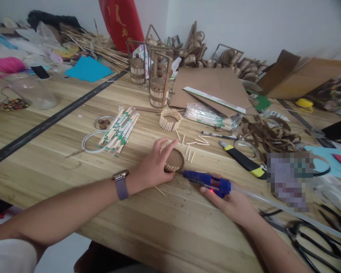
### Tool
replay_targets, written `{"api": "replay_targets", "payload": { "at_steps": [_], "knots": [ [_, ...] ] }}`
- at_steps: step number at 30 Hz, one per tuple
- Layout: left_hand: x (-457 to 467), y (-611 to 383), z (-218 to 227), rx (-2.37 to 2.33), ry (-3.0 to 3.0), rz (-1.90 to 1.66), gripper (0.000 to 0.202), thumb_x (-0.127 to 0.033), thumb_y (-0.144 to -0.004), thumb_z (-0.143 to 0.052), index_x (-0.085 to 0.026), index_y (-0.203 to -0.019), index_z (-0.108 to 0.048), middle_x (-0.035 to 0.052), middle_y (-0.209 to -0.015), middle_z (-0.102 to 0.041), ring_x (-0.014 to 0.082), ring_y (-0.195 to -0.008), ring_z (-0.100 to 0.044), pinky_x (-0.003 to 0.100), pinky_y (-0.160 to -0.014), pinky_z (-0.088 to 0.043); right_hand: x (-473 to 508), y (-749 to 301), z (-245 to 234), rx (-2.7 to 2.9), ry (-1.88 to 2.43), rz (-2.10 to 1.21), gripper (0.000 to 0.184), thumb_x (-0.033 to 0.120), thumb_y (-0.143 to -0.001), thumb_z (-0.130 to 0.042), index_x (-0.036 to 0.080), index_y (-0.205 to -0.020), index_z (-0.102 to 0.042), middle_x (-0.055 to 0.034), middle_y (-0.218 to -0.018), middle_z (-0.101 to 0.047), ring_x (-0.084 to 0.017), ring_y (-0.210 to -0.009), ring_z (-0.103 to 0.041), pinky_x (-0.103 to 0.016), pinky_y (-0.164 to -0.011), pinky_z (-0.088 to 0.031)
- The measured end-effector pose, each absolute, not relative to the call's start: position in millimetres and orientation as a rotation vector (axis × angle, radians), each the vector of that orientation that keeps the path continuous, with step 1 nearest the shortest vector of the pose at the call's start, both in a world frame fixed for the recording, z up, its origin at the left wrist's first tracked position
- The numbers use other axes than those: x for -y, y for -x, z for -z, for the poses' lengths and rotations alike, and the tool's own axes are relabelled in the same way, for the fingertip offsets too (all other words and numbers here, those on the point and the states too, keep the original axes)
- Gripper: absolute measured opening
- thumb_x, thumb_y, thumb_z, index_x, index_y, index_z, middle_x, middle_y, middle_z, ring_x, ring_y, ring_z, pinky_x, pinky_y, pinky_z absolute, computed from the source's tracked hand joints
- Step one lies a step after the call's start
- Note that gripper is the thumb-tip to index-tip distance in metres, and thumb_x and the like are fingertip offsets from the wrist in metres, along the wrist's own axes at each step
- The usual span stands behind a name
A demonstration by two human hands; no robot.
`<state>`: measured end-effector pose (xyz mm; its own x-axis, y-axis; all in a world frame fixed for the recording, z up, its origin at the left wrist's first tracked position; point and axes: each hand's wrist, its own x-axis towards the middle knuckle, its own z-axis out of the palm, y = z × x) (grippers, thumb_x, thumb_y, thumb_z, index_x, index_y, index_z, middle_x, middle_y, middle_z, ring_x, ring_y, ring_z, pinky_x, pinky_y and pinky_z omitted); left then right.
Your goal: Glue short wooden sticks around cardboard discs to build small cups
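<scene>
My left hand, with a watch on the wrist, is closed around the left side of a small round cardboard base. Short wooden stick pieces stand along part of that base's rim. In my right hand is a blue hot glue gun, its red light lit and a long clear glue stick trailing from its back. The gun's nozzle points left and is close to the base's lower right edge; whether they touch I cannot tell. Several cut stick pieces lie just right of the base. Behind it stands a ring of upright sticks.
Wrapped chopsticks and a tape roll lie to the left. A yellow-black utility knife, brown strips and black scissors are on the right. Finished lantern-like models and a cardboard sheet occupy the back.
</scene>
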<state>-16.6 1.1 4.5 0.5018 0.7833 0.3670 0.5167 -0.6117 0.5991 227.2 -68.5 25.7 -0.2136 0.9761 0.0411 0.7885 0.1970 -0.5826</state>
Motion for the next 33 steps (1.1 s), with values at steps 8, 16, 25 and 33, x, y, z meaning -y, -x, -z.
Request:
{"api": "replay_targets", "payload": {
  "at_steps": [8, 16, 25, 33],
  "knots": [
    [-0.2, 16.7, -5.4, -1.095, -2.342, -0.851, 0.098, -0.009, -0.067, -0.073, -0.027, -0.147, -0.02, 0.0149, -0.141, -0.028, 0.0332, -0.137, -0.032, 0.054, -0.113, -0.034, 68.9, -228.7, -19.1, 2.12, 1.6, -0.532, 0.03, 0.047, -0.084, -0.054, 0.022, -0.087, -0.071, -0.0084, -0.091, -0.076, -0.027, -0.087, -0.071, -0.035, -0.078, -0.057],
    [-0.4, 16.9, -3.7, -1.078, -2.332, -0.87, 0.096, -0.01, -0.068, -0.072, -0.028, -0.147, -0.02, 0.0145, -0.142, -0.029, 0.0355, -0.137, -0.031, 0.057, -0.112, -0.034, 67.9, -228.0, -20.3, 2.144, 1.579, -0.535, 0.029, 0.045, -0.084, -0.055, 0.023, -0.088, -0.072, -0.0087, -0.092, -0.076, -0.027, -0.088, -0.071, -0.036, -0.078, -0.057],
    [-0.4, 16.5, -3.4, -1.085, -2.323, -0.865, 0.098, -0.01, -0.068, -0.072, -0.029, -0.148, -0.019, 0.0137, -0.141, -0.029, 0.035, -0.137, -0.033, 0.056, -0.112, -0.034, 68.1, -229.0, -20.2, 2.148, 1.595, -0.531, 0.03, 0.047, -0.085, -0.054, 0.023, -0.089, -0.071, -0.009, -0.094, -0.076, -0.028, -0.09, -0.071, -0.036, -0.076, -0.058],
    [-0.3, 16.5, -4.3, -1.089, -2.344, -0.857, 0.097, -0.01, -0.068, -0.072, -0.027, -0.147, -0.019, 0.0151, -0.141, -0.029, 0.0349, -0.137, -0.032, 0.056, -0.112, -0.034, 67.0, -226.7, -22.2, 2.166, 1.577, -0.535, 0.03, 0.045, -0.085, -0.053, 0.023, -0.087, -0.072, -0.0091, -0.091, -0.076, -0.027, -0.086, -0.071, -0.036, -0.077, -0.057]
  ]
}}
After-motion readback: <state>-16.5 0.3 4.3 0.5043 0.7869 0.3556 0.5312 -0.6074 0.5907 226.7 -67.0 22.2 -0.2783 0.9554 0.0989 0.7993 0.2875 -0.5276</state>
